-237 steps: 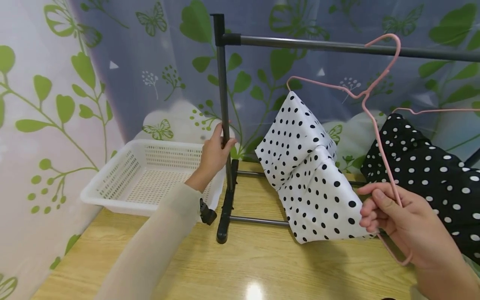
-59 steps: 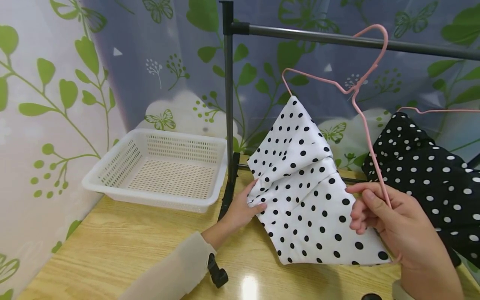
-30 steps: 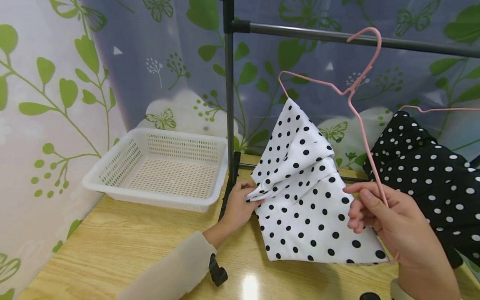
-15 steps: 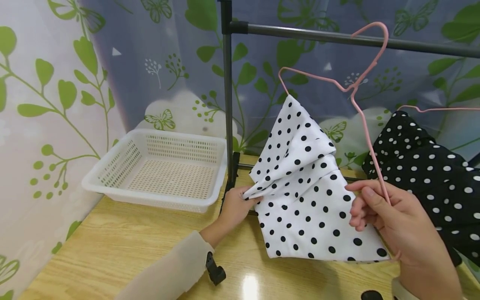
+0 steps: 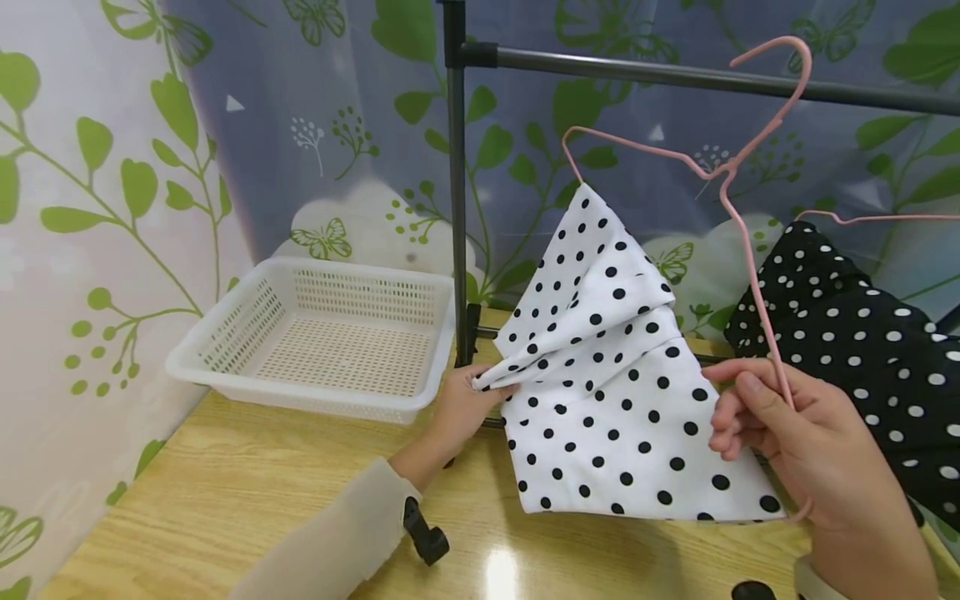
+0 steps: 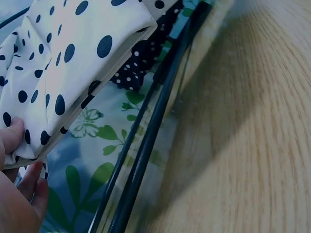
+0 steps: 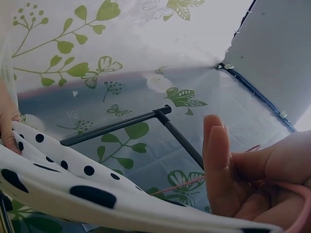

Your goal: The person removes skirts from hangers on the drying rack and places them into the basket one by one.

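Observation:
A white cloth with black polka dots (image 5: 622, 417) hangs folded over a pink clothes hanger (image 5: 731, 171), tilted, its hook near the rack's top bar. My right hand (image 5: 810, 433) grips the hanger's right side; in the right wrist view its fingers (image 7: 217, 150) curl by the pink wire. At the cloth's left edge, my left hand (image 5: 461, 408) pinches a gathered fold, with creases running from it across the fabric. The left wrist view shows the thumb (image 6: 12, 136) on the cloth. Whether the hook touches the bar I cannot tell.
A dark metal rack (image 5: 459, 208) stands on the wooden table (image 5: 225, 483). Left of it sits a white perforated basket (image 5: 390, 404) with nothing in it. A black cloth with white dots (image 5: 862, 358) hangs on another pink hanger (image 5: 877, 218) at the right.
Earlier, my left hand held the rack's post; it now pinches the cloth's edge and has drawn it leftward. Over the last second, the hanger and right hand have shifted slightly right.

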`<state>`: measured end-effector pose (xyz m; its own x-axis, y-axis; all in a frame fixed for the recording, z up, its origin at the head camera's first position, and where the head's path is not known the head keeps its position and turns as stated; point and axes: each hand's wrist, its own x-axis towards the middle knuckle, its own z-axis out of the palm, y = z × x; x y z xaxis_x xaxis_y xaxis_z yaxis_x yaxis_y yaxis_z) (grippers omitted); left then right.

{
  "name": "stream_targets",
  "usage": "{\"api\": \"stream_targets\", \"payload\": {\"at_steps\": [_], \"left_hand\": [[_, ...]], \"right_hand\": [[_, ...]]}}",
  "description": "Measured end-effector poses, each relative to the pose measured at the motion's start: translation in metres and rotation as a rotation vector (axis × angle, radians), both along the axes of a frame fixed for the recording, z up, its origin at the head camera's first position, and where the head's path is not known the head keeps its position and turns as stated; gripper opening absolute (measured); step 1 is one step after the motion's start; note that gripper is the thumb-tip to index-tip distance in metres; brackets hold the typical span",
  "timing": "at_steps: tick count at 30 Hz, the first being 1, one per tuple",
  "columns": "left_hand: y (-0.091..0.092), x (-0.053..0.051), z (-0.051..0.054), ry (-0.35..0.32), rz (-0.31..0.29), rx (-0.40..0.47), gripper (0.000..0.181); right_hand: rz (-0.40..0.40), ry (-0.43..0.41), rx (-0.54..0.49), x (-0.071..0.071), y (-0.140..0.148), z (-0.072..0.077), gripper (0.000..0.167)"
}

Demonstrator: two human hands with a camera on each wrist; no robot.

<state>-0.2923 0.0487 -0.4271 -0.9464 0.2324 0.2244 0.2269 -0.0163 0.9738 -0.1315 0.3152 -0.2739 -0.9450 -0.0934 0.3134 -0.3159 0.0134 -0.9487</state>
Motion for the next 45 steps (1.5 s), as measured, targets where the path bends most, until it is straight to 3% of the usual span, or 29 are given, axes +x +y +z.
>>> {"api": "stream_targets", "payload": {"at_steps": [7,13,20,32,45], "left_hand": [[-0.002,0.002,0.007,-0.045,-0.002,0.05,0.022],[-0.005,0.001,0.011,0.007,0.001,0.079,0.022],[-0.01,0.002,0.02,0.055,0.011,0.078,0.025],[-0.018,-0.001,0.03,0.089,0.032,0.083,0.016],[-0.018,-0.001,0.036,0.1,-0.002,0.217,0.011]], "right_hand": [[-0.025,-0.008,0.004,0.002,0.002,-0.002,0.027],[-0.001,0.004,-0.037,0.003,0.005,-0.005,0.029],[-0.044,-0.011,0.042,0.005,0.01,-0.006,0.027],[-0.043,-0.021,0.025,0.005,0.012,-0.008,0.027],[-0.047,-0.013,0.03,0.005,0.017,-0.013,0.027]]}}
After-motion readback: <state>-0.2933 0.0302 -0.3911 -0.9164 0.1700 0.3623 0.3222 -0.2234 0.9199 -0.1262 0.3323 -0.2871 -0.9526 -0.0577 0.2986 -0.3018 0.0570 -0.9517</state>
